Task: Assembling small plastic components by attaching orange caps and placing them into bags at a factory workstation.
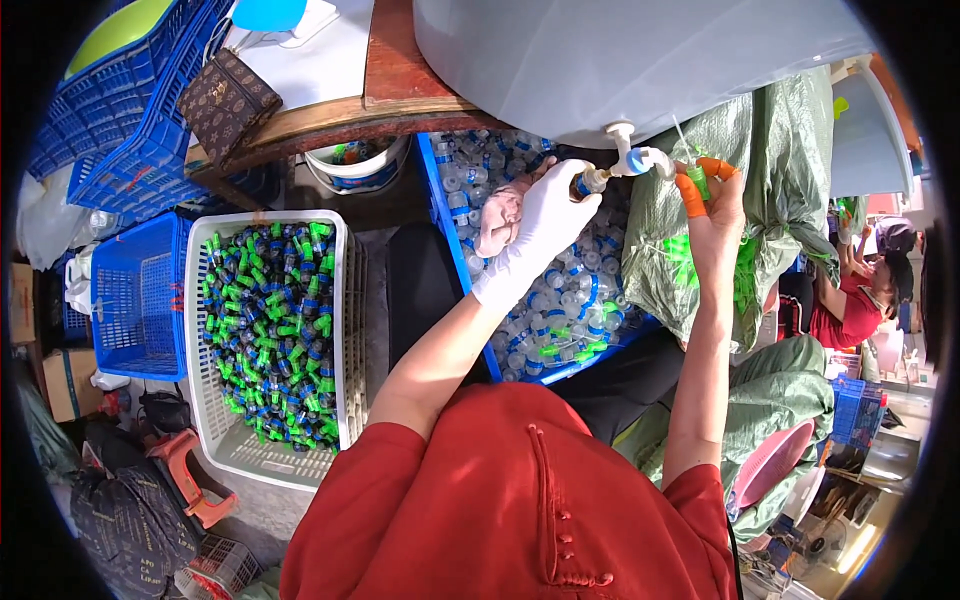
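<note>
My left hand (pixel 540 220), in a white glove, grips a small clear bottle (pixel 596 180) with dark liquid in it. The bottle's mouth is at the white tap (pixel 632 160) on a large grey tank (pixel 620 60). Orange covers sit on fingertips of my right hand (pixel 716 225), which pinches a green spray top (pixel 698 182) with a thin tube pointing up. Below my left hand, a blue crate (pixel 430 190) holds many small clear bottles with blue bands. A crumpled pink cloth or glove (pixel 500 215) lies beside my left wrist.
A white basket (pixel 195 330) full of dark bottles with green tops stands at left, next to a blue basket (pixel 140 320). A green woven sack (pixel 650 240) with green tops is at right. The wooden table (pixel 330 120) edge juts in above. Another person (pixel 845 310) sits far right.
</note>
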### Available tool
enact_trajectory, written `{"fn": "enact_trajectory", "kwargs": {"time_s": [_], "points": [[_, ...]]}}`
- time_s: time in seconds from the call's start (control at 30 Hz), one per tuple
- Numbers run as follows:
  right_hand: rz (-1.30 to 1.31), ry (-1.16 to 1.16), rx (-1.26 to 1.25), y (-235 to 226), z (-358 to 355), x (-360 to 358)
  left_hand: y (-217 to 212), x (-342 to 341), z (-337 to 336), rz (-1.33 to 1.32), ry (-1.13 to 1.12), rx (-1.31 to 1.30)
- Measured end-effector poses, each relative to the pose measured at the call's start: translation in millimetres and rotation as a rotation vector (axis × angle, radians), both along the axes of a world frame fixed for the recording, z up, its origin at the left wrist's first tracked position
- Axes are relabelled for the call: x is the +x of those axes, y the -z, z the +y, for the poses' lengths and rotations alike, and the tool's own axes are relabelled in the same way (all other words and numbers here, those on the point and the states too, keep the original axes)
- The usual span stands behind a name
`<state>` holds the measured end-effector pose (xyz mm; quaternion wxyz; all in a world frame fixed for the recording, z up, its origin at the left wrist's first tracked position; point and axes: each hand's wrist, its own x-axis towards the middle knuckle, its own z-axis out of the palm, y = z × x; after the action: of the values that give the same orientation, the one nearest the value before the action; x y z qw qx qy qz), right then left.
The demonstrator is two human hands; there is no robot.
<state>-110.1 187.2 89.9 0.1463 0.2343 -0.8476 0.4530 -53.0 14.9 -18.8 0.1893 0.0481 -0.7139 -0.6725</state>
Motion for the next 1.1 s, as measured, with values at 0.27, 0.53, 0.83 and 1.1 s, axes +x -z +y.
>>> {"fn": "enact_trajectory", "kwargs": {"time_s": [0.27,0.53,0.83,1.1], "points": [[-0.063,-0.015,0.052,-3,14,6,6,-1,1,-0.004,-0.003,-0.024],[-0.056,-0.080,0.316,28,20,56,20,17,-4,0.080,-0.008,-0.185],[0.181,-0.266,0.575,45,19,59,22,48,-22,0.040,0.304,-0.401],[-0.017,-0.517,0.791,81,32,75,43,73,1,0.084,0.506,-0.612]]}}
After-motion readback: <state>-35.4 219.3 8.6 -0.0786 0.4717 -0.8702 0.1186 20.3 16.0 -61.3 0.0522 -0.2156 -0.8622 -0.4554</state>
